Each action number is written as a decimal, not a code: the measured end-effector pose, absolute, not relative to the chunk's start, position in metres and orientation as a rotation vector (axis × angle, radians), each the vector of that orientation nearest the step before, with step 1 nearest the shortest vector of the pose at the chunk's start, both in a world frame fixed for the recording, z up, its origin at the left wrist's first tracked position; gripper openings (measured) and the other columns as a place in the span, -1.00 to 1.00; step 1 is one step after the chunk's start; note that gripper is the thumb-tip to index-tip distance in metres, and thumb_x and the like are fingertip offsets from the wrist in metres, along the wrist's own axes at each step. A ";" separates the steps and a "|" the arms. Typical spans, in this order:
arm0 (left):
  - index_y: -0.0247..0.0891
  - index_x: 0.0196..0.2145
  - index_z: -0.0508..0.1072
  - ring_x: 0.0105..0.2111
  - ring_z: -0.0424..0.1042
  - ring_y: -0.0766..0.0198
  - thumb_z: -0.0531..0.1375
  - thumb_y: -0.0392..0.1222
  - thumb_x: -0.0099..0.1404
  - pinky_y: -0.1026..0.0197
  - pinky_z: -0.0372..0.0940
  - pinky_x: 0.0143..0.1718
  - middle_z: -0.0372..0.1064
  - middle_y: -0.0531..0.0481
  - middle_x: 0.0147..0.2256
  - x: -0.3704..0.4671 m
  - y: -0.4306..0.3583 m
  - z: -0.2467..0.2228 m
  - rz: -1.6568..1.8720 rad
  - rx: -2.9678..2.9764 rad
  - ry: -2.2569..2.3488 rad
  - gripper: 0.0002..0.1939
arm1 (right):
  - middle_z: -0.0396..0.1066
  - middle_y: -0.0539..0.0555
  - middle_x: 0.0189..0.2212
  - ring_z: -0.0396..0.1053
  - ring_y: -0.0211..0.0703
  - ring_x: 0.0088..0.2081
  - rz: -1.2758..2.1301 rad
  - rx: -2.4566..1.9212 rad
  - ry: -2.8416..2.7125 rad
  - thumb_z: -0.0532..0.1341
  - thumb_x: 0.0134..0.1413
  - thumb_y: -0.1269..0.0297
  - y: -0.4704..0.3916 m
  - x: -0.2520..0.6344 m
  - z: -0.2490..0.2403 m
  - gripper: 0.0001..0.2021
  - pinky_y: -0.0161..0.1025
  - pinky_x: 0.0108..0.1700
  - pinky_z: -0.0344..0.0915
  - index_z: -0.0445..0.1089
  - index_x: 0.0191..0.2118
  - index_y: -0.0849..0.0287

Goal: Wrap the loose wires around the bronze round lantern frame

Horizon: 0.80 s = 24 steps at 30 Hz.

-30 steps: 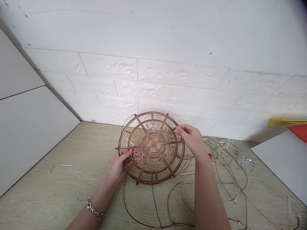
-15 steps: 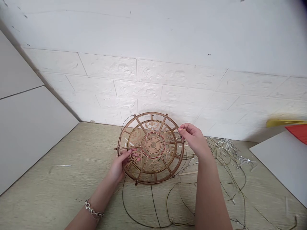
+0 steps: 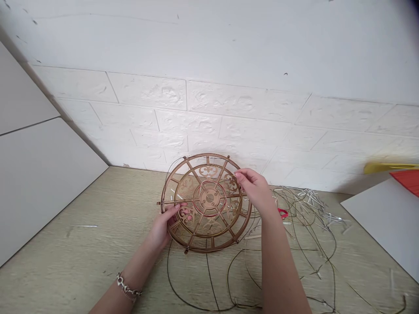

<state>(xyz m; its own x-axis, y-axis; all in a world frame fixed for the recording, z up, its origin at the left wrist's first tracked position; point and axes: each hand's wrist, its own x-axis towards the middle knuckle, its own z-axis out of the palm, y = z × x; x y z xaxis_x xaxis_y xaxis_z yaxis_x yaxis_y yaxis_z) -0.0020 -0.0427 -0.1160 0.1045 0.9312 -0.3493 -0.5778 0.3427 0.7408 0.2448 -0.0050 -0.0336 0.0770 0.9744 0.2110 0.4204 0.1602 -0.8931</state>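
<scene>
Head view: closest to you, a silver chain bracelet [image 3: 126, 285] circles your left wrist, and a dark cable [image 3: 183, 301] curves in a loop across the worktop [image 3: 81, 248], below the held piece. Your left hand [image 3: 161, 227] grips the left side of a round bronze frame [image 3: 214, 197], the thumb lying on the near face and the other fingers showing through the openings behind it. You have this frame at the middle of your reach, face toward you; whether its lower edge touches the worktop, you cannot tell. Spokes run out from its hub past scrollwork panels, and a reddish wire [image 3: 200, 211] rings the hub.

Your right hand [image 3: 258, 189] is at the upper right rim, thumb and forefinger pinched narrow on a thin wire [image 3: 225, 179] that runs in over the frame toward the hub.

Just beyond your right forearm lie a small red item [image 3: 283, 213] and tangled wires [image 3: 334, 244], with a heap of slim white sticks [image 3: 309, 196] behind. Farther right, a white panel [image 3: 386, 222] has something red [image 3: 407, 179] over its upper edge, near a yellow object [image 3: 389, 167]. A white brick-patterned wall [image 3: 229, 98] closes the far side.
</scene>
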 end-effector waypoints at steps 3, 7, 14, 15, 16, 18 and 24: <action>-0.39 -0.38 0.49 -0.49 0.45 0.21 0.26 -0.23 -0.03 0.23 0.32 -0.39 0.45 -0.07 -0.50 -0.002 -0.042 -0.117 1.182 0.476 0.907 -0.78 | 0.34 -0.04 -0.53 0.22 -0.27 -0.47 0.601 -1.465 -1.530 0.15 -0.03 0.12 -0.001 0.237 -0.037 -0.79 -0.33 -0.39 0.11 0.41 -0.41 0.15; -0.39 -0.38 0.49 -0.49 0.45 0.20 0.26 -0.21 -0.02 0.22 0.32 -0.39 0.45 -0.07 -0.51 -0.001 -0.043 -0.117 1.184 0.489 0.889 -0.78 | 0.37 -0.04 -0.56 0.24 -0.25 -0.50 0.436 -1.525 -1.542 0.14 -0.01 0.14 0.001 0.230 -0.043 -0.80 -0.32 -0.39 0.11 0.42 -0.42 0.13; -0.40 -0.39 0.50 -0.49 0.45 0.20 0.27 -0.20 -0.04 0.22 0.32 -0.38 0.45 -0.08 -0.51 0.000 -0.044 -0.117 1.169 0.488 0.874 -0.77 | 0.38 -0.02 -0.56 0.28 -0.22 -0.51 0.176 -1.688 -1.460 0.07 0.08 0.09 0.004 0.221 -0.053 -0.77 -0.32 -0.43 0.06 0.37 -0.32 0.09; -0.40 -0.39 0.50 -0.49 0.45 0.19 0.28 -0.20 -0.04 0.22 0.32 -0.38 0.45 -0.08 -0.51 0.000 -0.044 -0.117 1.167 0.485 0.873 -0.77 | 0.38 -0.02 -0.57 0.27 -0.21 -0.52 0.142 -1.720 -1.483 0.06 0.09 0.10 0.004 0.221 -0.053 -0.78 -0.32 -0.44 0.05 0.36 -0.31 0.09; -0.40 -0.39 0.50 -0.49 0.45 0.19 0.28 -0.20 -0.04 0.22 0.32 -0.38 0.45 -0.08 -0.51 0.000 -0.044 -0.117 1.166 0.486 0.873 -0.76 | 0.38 -0.02 -0.57 0.26 -0.21 -0.53 0.112 -1.747 -1.515 0.06 0.09 0.11 0.004 0.221 -0.053 -0.79 -0.32 -0.45 0.03 0.36 -0.30 0.08; -0.40 -0.39 0.50 -0.49 0.45 0.19 0.28 -0.20 -0.04 0.22 0.32 -0.37 0.45 -0.08 -0.51 0.000 -0.044 -0.117 1.168 0.492 0.876 -0.76 | 0.37 -0.03 -0.56 0.25 -0.21 -0.53 0.063 -1.779 -1.601 0.06 0.11 0.14 0.004 0.224 -0.051 -0.81 -0.32 -0.46 0.01 0.34 -0.30 0.07; -0.40 -0.38 0.50 -0.49 0.45 0.19 0.26 -0.20 -0.02 0.21 0.33 -0.38 0.45 -0.08 -0.51 -0.001 -0.044 -0.116 1.178 0.508 0.889 -0.77 | 0.40 -0.01 -0.41 0.30 -0.17 -0.39 -0.010 -1.725 -1.787 0.07 0.12 0.21 0.004 0.234 -0.048 -0.84 -0.30 -0.40 0.07 0.37 -0.34 0.08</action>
